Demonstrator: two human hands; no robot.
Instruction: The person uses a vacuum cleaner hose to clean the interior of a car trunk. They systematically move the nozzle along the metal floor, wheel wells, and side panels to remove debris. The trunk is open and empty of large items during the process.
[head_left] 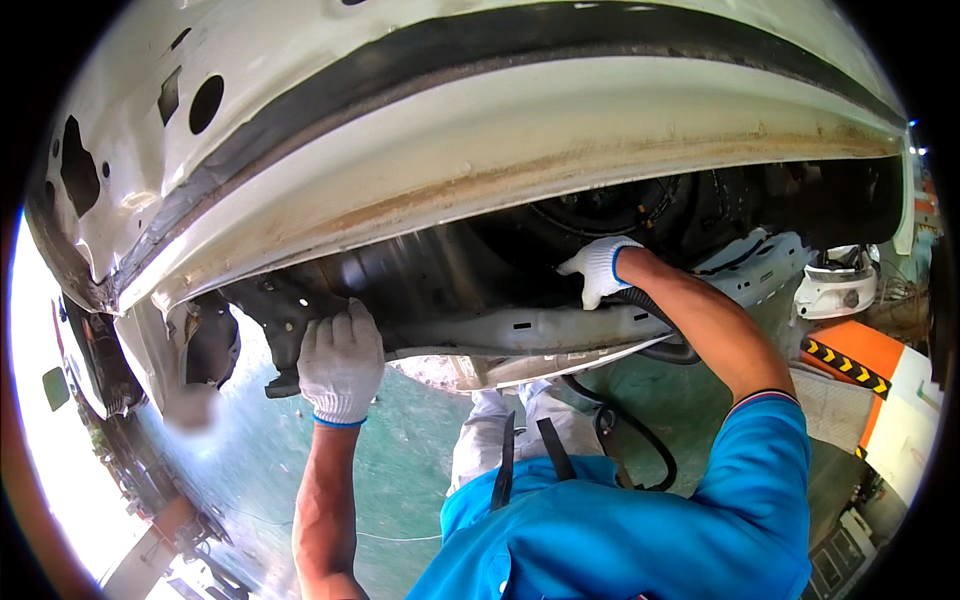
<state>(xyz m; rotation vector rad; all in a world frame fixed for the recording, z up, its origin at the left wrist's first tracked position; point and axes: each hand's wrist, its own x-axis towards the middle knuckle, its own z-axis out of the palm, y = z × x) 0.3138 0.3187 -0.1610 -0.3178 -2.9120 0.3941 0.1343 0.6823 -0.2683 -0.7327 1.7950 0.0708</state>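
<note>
My left hand, in a white knitted glove with a blue cuff, has its fingers bent together over the near edge of a dark metal body panel. My right hand, gloved alike, is farther right above a pale metal beam. Its thumb points left and its fingers bend down. A black corrugated hose runs under my right forearm and up to this palm, which appears closed on it. The palm hides the hose's end.
A white raised vehicle panel arches overhead, its lower edge rusty. Black hose loops down toward the green floor. At right stand an orange and white block with yellow-black chevrons and a white vehicle part.
</note>
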